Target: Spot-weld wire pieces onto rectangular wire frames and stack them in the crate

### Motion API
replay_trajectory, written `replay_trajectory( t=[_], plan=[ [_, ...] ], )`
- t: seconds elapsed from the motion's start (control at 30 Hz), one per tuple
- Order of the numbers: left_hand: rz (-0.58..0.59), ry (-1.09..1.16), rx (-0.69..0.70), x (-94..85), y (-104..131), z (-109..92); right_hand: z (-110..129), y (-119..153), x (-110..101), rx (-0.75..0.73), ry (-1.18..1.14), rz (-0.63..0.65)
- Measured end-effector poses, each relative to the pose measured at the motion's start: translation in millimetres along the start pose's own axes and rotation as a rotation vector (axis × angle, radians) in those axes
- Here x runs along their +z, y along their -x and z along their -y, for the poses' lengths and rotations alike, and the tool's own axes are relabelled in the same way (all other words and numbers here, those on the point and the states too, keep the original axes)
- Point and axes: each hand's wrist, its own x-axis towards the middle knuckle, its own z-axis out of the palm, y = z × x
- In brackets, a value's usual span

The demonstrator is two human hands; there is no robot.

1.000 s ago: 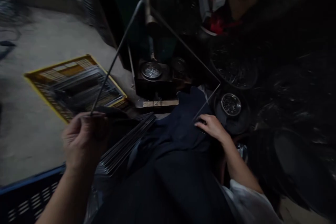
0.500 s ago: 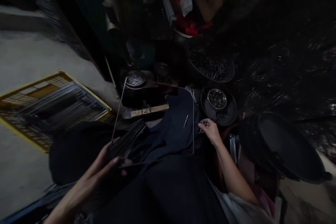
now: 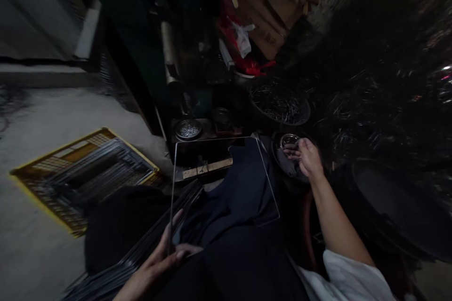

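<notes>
the left hand has its fingers clamped on a thin wire frame at its near left part, with the thumb laid over. the frame is a four-sided loop, held up above the dark cloth on the person's lap, its far side crossing in front of the bench.

the right hand is over the small metal bowl, palm turned inward and fingers reaching to its near right part. the fingers look bent and close to one another, but it is too dim to tell whether they pinch anything. the bowl sits in a wider dark pan, to the right of the cloth.

a bundle of dark rods lies slantwise by the left hand, running down to the lower left. beyond the frame, a round dish of small shiny bits rests on the bench, and a pale wood strip lies nearer. a large basin of thin metal pieces stands behind the bowl. a yellow crate on the floor at left holds a stack of metal frames.
</notes>
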Motion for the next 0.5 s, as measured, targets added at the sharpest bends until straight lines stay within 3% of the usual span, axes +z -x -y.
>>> replay_trajectory(
  t=[0.17, 0.27, 0.37, 0.5],
  plan=[
    [0.046, -0.014, 0.093, 2.6, -5.8, 13.0, -36.3, -6.5, 113.8, 0.345, -0.222, 0.287],
    [0.064, -0.009, 0.174, 6.8, -11.7, 21.3, -64.5, -14.9, 175.1, 0.426, -0.271, 0.289],
    [0.060, 0.008, 0.247, 6.3, -18.0, 28.4, -80.4, -25.5, 215.4, 0.420, -0.293, 0.245],
    [-0.005, -0.028, 0.269, -0.5, -22.7, 34.1, -88.6, -33.2, 242.4, 0.359, -0.325, 0.227]
  ],
)
